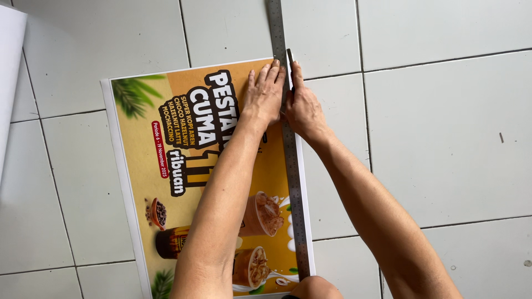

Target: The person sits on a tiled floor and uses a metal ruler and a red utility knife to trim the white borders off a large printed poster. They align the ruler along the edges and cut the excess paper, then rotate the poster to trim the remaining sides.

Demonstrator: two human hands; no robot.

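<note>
Steel ruler (292,166) laid on tiled floor (443,138), long axis running near edge to far edge, along right margin of printed poster (166,166). Ruler pinned under left hand (265,95), fingers flat and together. Dark cutter (289,58) gripped in right hand (302,108), touching ruler's right side near poster's far corner.

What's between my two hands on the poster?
The steel ruler runs between the left hand and right hand, which holds a thin dark knife against its edge, on the poster; head view.
</note>
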